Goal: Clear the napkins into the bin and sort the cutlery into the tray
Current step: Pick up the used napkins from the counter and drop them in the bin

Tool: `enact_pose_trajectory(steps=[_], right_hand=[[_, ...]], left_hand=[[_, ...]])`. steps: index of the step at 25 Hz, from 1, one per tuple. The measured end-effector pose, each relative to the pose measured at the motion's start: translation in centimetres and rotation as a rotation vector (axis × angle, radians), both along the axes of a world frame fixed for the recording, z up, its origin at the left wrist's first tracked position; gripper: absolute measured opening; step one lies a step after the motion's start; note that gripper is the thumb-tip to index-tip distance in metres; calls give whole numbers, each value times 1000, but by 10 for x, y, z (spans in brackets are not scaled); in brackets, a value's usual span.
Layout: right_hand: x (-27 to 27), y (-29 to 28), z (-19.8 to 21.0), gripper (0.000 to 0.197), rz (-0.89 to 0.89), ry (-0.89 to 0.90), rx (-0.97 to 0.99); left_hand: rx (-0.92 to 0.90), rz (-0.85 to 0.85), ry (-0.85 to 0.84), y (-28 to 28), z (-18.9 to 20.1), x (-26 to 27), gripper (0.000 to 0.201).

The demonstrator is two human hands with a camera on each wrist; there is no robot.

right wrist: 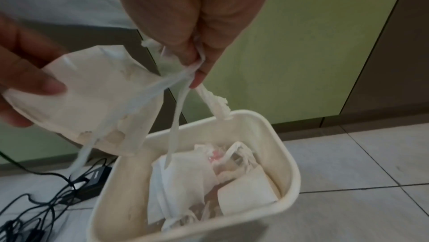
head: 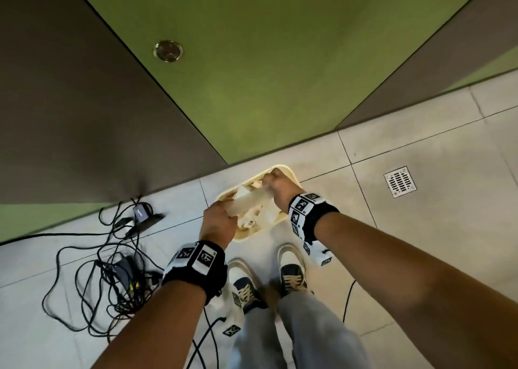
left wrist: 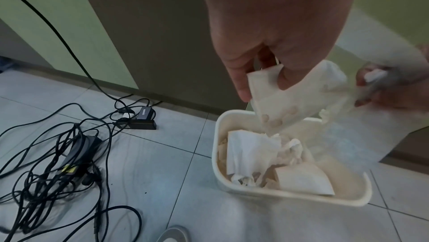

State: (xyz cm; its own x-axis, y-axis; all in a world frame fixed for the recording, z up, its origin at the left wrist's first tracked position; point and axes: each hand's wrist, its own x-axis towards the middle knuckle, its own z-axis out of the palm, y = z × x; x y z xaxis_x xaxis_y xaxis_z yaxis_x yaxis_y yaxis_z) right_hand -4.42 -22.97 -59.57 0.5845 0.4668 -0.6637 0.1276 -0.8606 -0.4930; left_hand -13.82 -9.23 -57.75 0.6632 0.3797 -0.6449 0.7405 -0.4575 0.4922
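Looking down from the head view, both hands held a napkin (head: 249,202) over the bin (head: 291,174) on the floor. Left wrist view: the left hand (left wrist: 274,31) pinched its folded end. Right wrist view: the right hand (right wrist: 192,16) pinched torn strips; both should let go directly above the opening. No cutlery or tray showed, and no writing was readable.

Blk wristbands (head: 196,267) w/ tag markers

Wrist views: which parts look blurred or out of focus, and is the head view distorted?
Left wrist view: the right hand and the napkin end by it are smeared. Right wrist view: the left hand is soft, the bin rim clearer. Head view: wide-angle bending stretches the forearms; the shoes are blurred.
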Motion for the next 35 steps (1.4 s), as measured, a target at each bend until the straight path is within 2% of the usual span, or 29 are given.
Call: enact_pose_trajectory(steps=[5,9,12,14,16,18,20,23,24,26,28,31,35], right_hand=[[-2,9,-54,47,24,41,-121],[8,15,-84,42,83,-13,-216],[17,24,-95,40,130,-108,-264],[17,27,-103,42,128,-100,-267],[10,28,-116,41,96,-34,-251],[0,29,-132,52,89,60,-262],[-12,23,-149,70,174,142,-353],[-18,10,-157,88,428,54,-505],[-16,7,-153,86,401,47,-500],[-7,4,-133,71,222,72,-434],[-1,0,-101,64,122,33,-378],[-2,-17,-49,56,58,-1,-287],[-6,-47,55,47,63,-13,-236]], left_hand=[[-44,-3,59,3,-54,3,39],[-47,-72,-6,4,-77,16,41],[-63,-186,76,1,-90,22,43],[-87,-223,139,1,-96,21,48],[-136,-232,114,5,-104,15,56],[-158,-177,112,8,-108,8,64],[-140,-125,141,10,-109,2,66],[-91,-122,134,13,-110,-5,64],[-73,-127,123,14,-109,-7,61],[-51,-139,107,16,-100,-10,53],[-58,-145,102,15,-77,-11,47],[-88,-159,59,9,-28,-3,43],[-131,-199,-3,-3,77,12,38]])
